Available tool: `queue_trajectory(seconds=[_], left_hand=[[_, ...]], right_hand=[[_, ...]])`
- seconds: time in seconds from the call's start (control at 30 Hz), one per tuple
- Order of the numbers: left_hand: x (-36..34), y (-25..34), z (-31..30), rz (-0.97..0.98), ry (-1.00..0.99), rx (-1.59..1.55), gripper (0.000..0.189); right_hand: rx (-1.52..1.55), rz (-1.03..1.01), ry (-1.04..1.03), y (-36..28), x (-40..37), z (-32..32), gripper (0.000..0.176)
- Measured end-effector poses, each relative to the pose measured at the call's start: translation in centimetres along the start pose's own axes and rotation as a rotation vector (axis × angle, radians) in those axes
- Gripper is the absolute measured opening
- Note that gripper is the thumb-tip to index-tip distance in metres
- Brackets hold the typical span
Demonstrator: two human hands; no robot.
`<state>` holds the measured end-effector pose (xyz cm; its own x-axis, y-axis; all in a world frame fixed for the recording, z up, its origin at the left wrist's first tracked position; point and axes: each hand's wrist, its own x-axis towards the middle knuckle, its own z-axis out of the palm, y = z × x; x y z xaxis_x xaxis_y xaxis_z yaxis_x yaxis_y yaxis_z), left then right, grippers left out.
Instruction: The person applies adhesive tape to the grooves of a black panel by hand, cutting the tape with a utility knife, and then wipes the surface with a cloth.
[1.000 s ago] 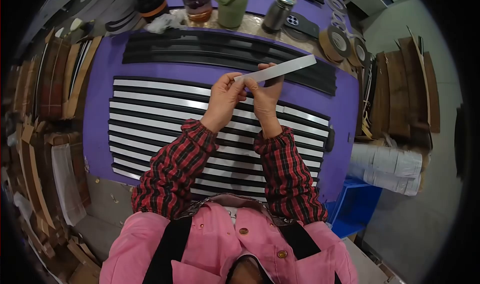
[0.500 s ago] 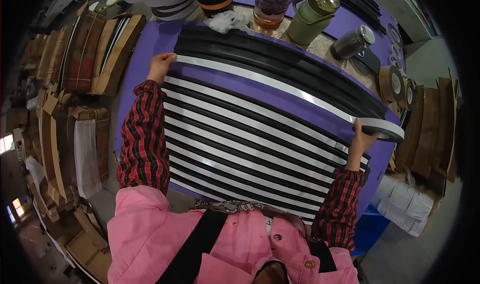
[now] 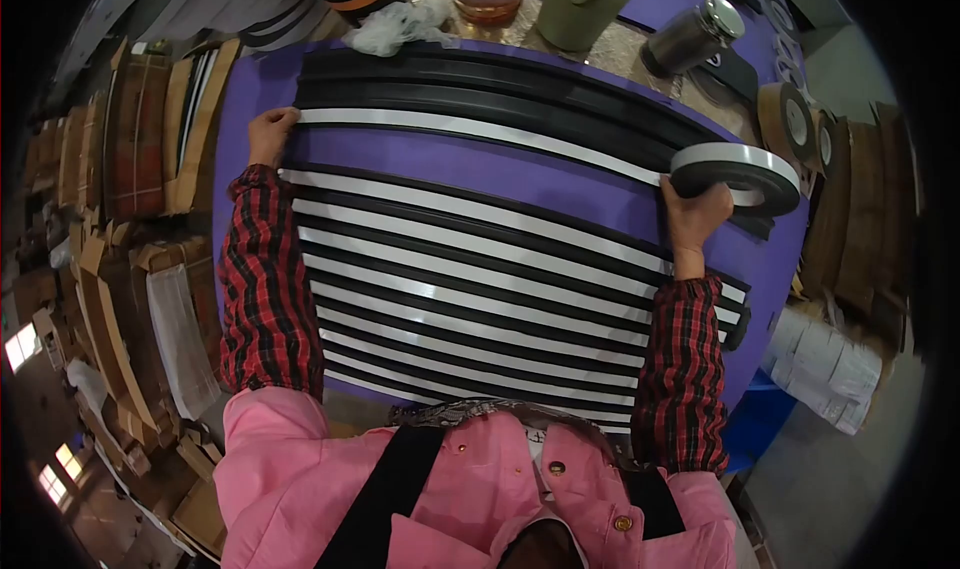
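Single head-worn view, looking forward and steeply down over purple table [image 3: 520,164], arm's reach away.

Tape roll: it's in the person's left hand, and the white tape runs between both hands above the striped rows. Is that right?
Not quite: the head view shows the tape roll in the right hand, not the left hand. The white tape does run between both hands above the striped rows.

Matt black plastic-looking strips [image 3: 430,67]; smooth white tape [image 3: 480,136]; clear glossy plastic wrap [image 3: 397,29].
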<state>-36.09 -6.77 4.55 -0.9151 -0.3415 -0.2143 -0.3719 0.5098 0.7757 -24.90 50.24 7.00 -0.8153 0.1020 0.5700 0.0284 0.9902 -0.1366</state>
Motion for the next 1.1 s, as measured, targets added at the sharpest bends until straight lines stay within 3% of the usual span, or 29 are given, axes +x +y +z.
queue_trajectory(seconds=[0.13, 0.27, 0.33, 0.5, 0.57, 0.87, 0.97, 1.1], left_hand=[[2.2, -2.9, -0.7, 0.037, -0.057, 0.088, 0.030], [2.4, -1.7, -1.0, 0.155, -0.073, 0.251, 0.031], [1.2, 0.1, -0.9, 0.046, -0.005, 0.385, 0.028], [3.7, -3.5, -1.5, 0.023, -0.104, 0.226, 0.023], [4.4, -4.1, -1.7, 0.013, -0.122, 0.181, 0.023], [3.2, -3.7, -1.2, -0.046, -0.113, 0.067, 0.020], [2.7, -3.5, -1.2, -0.056, -0.105, 0.062, 0.019], [2.7, -3.8, -1.2, -0.032, -0.119, 0.021, 0.018]], right_hand=[[-0.060, 0.043, -0.006, 0.1, -0.5, 0.2, 0.051], [-0.071, 0.121, -0.074, 0.3, -0.8, 0.4, 0.053], [-0.072, 0.034, -0.009, 0.5, -1.0, 0.7, 0.058], [-0.057, -0.029, 0.086, 0.8, -1.7, 1.1, 0.059], [-0.003, 0.059, 0.023, 0.6, -2.1, 1.2, 0.060], [-0.011, 0.174, 0.145, 0.6, -2.4, 1.6, 0.059], [-0.009, 0.262, 0.101, 0.8, -2.5, 1.8, 0.062], [0.015, 0.239, 0.153, 0.9, -2.4, 1.5, 0.057]])
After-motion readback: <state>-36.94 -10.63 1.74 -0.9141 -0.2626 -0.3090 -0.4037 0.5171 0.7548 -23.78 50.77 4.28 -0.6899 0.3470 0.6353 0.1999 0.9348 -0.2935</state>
